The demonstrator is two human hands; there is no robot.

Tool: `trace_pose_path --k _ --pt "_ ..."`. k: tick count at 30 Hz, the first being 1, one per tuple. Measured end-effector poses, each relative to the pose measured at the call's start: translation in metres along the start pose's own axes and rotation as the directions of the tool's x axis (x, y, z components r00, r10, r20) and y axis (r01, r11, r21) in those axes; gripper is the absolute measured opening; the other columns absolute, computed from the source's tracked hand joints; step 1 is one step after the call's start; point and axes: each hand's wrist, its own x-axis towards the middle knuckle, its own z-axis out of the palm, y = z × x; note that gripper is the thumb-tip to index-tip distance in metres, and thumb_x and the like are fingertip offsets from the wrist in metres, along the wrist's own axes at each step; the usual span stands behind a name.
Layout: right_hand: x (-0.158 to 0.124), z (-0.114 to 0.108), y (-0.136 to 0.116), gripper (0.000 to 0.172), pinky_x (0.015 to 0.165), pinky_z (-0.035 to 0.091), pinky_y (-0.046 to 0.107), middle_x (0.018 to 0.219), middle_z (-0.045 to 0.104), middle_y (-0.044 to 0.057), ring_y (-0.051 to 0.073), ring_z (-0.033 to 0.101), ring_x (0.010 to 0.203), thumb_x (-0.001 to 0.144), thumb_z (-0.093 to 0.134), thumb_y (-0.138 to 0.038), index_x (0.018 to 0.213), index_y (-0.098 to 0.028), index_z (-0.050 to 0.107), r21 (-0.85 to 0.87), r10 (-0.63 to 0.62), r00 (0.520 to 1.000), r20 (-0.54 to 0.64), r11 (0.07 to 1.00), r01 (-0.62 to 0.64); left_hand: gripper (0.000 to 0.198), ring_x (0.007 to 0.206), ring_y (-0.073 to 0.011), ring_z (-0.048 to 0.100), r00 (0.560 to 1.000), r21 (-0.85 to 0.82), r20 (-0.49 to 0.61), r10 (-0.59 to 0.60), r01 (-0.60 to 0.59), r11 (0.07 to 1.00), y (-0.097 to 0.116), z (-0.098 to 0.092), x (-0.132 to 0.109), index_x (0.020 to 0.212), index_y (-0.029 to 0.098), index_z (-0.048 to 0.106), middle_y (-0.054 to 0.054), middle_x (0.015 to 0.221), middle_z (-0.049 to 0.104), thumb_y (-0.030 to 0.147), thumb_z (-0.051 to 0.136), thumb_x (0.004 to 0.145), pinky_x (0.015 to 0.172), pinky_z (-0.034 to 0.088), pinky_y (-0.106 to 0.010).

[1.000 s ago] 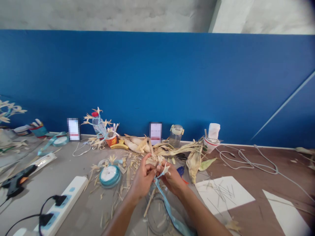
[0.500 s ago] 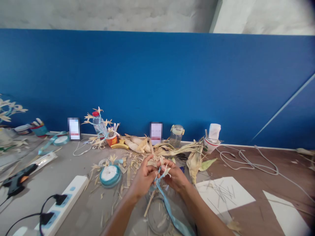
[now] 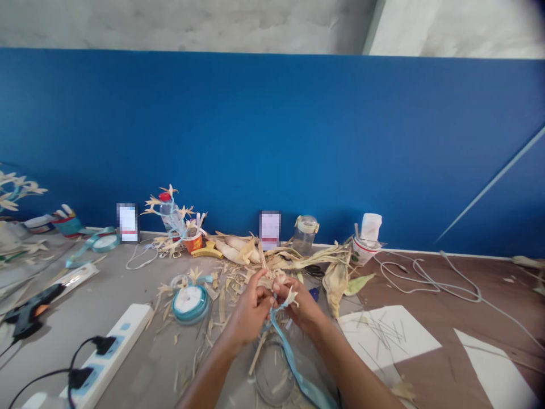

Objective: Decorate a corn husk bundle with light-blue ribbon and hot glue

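My left hand (image 3: 249, 311) and my right hand (image 3: 301, 307) meet above the middle of the table, fingers pinched together. Between the fingertips sits a small dried husk flower (image 3: 290, 296) with pale pointed petals. A light blue ribbon (image 3: 293, 363) runs from that pinch down toward me, over a clear round lid (image 3: 272, 378). Both hands grip the flower and the ribbon's top end. Loose husk strips (image 3: 225, 289) lie scattered under and behind the hands.
A teal ribbon spool (image 3: 190, 303) lies left of my hands. A white power strip (image 3: 108, 358) and black glue gun (image 3: 28, 315) sit far left. Corn husks (image 3: 336, 272), a jar (image 3: 305, 234), a cup (image 3: 365, 244), white cables (image 3: 426, 278) and paper sheets (image 3: 387, 332) lie right.
My hands have shifted slightly away from me and closer together, fingers working at the husk flower and the ribbon's top. Nothing else on the table has moved.
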Motion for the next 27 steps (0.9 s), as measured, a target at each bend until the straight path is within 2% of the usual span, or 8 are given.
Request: trace_pose_path --k 3,8,11,15,17,21,27 --pt "0.0 -0.006 0.0 0.02 0.046 0.037 0.022 0.052 0.054 -0.003 0.01 0.048 0.045 0.062 0.072 -0.031 0.066 -0.017 0.059 0.061 0.046 0.999 -0.001 0.997 -0.045 0.062 0.054 -0.0112 0.049 1.0 -0.025 0.004 -0.016 0.017 1.0 0.008 0.0 0.0 0.13 0.016 0.026 0.002 0.065 0.055 0.025 0.053 0.075 0.046 0.036 -0.021" --pt "-0.002 -0.015 -0.001 0.021 0.052 0.041 0.023 0.055 0.056 -0.002 0.01 0.051 0.049 0.065 0.071 -0.029 0.078 -0.014 0.065 0.107 0.108 0.992 0.06 0.988 -0.114 0.065 0.043 -0.007 0.042 0.999 -0.079 0.047 -0.026 0.03 0.996 0.013 -0.002 0.0 0.129 0.016 0.026 0.004 0.063 0.055 0.03 0.056 0.073 0.042 0.031 -0.02" --pt "-0.003 -0.016 -0.002 0.027 0.055 0.042 0.024 0.061 0.057 -0.002 0.01 0.052 0.053 0.064 0.072 -0.026 0.087 -0.015 0.066 0.148 0.11 0.991 0.072 0.982 -0.119 0.063 0.045 -0.0077 0.043 0.999 -0.091 0.04 -0.015 0.018 0.996 0.011 -0.002 0.0 0.128 0.017 0.027 0.004 0.063 0.055 0.03 0.056 0.074 0.043 0.033 -0.02" --pt "-0.002 -0.013 -0.001 0.037 0.057 0.042 0.024 0.07 0.058 -0.001 0.01 0.051 0.056 0.065 0.071 -0.03 0.099 -0.019 0.062 0.168 0.062 0.997 0.049 0.983 -0.069 0.058 0.054 -0.0106 0.048 1.0 -0.033 -0.026 0.012 -0.013 0.999 0.008 -0.001 0.001 0.127 0.018 0.027 0.002 0.066 0.056 0.026 0.053 0.076 0.047 0.036 -0.021" --pt "0.0 -0.011 0.001 0.033 0.055 0.041 0.024 0.064 0.056 -0.002 0.01 0.05 0.053 0.065 0.07 -0.035 0.093 -0.018 0.063 0.133 0.032 0.999 0.019 0.991 -0.034 0.058 0.055 -0.0113 0.049 0.998 0.013 -0.055 0.031 -0.03 0.999 0.006 0.0 0.001 0.129 0.018 0.026 0.002 0.066 0.056 0.024 0.051 0.077 0.048 0.036 -0.022" --pt "0.002 -0.01 0.007 0.024 0.049 0.036 0.022 0.052 0.052 -0.004 0.009 0.046 0.047 0.064 0.071 -0.037 0.069 -0.017 0.059 0.011 0.0 0.999 -0.046 1.0 0.001 0.06 0.054 -0.0111 0.048 0.997 0.053 -0.061 0.04 -0.037 0.998 0.002 -0.001 0.001 0.131 0.019 0.025 0.002 0.066 0.056 0.024 0.051 0.077 0.046 0.033 -0.022" --pt "0.004 -0.013 0.006 0.023 0.046 0.034 0.022 0.048 0.05 -0.004 0.008 0.041 0.042 0.065 0.07 -0.033 0.063 -0.016 0.055 -0.129 -0.003 0.996 -0.086 0.992 -0.008 0.062 0.055 -0.0114 0.049 0.999 0.008 -0.042 0.014 -0.013 1.0 0.001 -0.002 0.002 0.131 0.018 0.026 0.002 0.065 0.056 0.024 0.053 0.076 0.048 0.037 -0.021"
